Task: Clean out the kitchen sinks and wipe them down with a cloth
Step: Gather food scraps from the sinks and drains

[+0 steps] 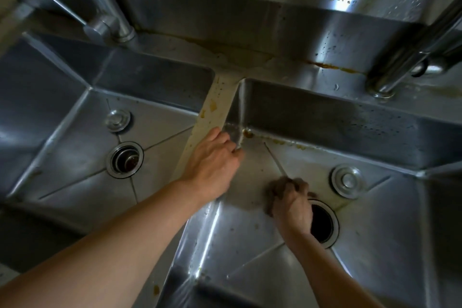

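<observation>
Head view, double stainless sink seen from above. Nearest: your two bare forearms enter from the bottom edge, left arm crossing the divider (215, 112), right arm reaching down into the right basin (250, 245).

Your right hand (291, 204) is on the floor of the right basin, just left of the open drain hole (322, 222). Its fingers (282, 187) are curled round a dark wad, apparently the cloth (271, 195), pressed to the basin floor; the hand is motion-blurred, so the wad cannot be told in detail.

Your left hand (212, 157) rests on the divider between the basins, fingers bent over its edge onto the left wall of the right basin. Whether they pinch anything there, cannot tell.

Just beyond the left hand: brown residue (248, 134) in the rear-left corner of the right basin, running on along the rear seam. Yellowish spots lie on the divider top.

A loose round drain stopper (347, 180) lies on the right basin floor, right of and behind the drain hole.

Left basin (62, 132): drain with strainer (125, 160) in place, a second stopper (117, 119) behind it.

Farthest: left faucet base (120, 30), right faucet base (385, 85), and the spattered backsplash (250, 7) with an orange-brown line at its foot.
</observation>
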`<act>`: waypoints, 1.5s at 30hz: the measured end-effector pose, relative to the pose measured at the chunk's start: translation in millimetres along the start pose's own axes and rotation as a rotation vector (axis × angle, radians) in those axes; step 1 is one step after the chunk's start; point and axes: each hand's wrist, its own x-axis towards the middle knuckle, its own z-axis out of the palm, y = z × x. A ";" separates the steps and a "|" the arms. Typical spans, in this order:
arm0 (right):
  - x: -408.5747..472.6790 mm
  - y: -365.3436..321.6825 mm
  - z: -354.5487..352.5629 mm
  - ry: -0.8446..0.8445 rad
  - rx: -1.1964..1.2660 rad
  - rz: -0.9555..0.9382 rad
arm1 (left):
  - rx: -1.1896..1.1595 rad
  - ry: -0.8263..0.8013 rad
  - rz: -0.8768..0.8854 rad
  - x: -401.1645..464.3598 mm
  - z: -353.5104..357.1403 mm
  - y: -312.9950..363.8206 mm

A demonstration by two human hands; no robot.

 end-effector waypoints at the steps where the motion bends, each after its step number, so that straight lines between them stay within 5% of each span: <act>1: 3.7 -16.6 4.5 0.018 0.008 -0.112 | 0.004 0.013 -0.002 7.1 -2.1 -3.1; 4: 27.0 -65.3 32.3 -0.003 -0.023 -0.294 | 0.010 0.060 -0.003 32.7 -3.7 -9.4; 9: 59.8 -90.7 70.8 -0.230 -0.326 -0.329 | 0.022 0.071 -0.036 49.5 5.3 -14.4; 20: 16.4 27.5 0.1 -0.126 -0.281 0.179 | 0.000 0.041 -0.045 44.4 -5.4 -12.0; 26: 39.7 -46.6 -10.7 0.043 -0.095 -0.226 | -0.011 0.042 -0.052 46.1 -5.3 -10.5; 32: 118.1 -109.4 30.5 -0.186 -0.399 -0.529 | -0.026 0.124 -0.052 46.5 -2.0 -11.4; 36: 128.7 -97.0 31.9 -0.199 -0.523 -0.562 | -0.047 0.127 -0.057 46.2 -0.5 -13.2; 42: 123.1 -35.3 -6.8 -0.094 -0.659 -0.347 | -0.037 0.115 -0.079 46.5 -0.8 -11.9; 45: 122.7 -13.1 -26.4 -0.160 -0.557 -0.346 | -0.023 0.084 -0.098 47.5 -2.6 -10.9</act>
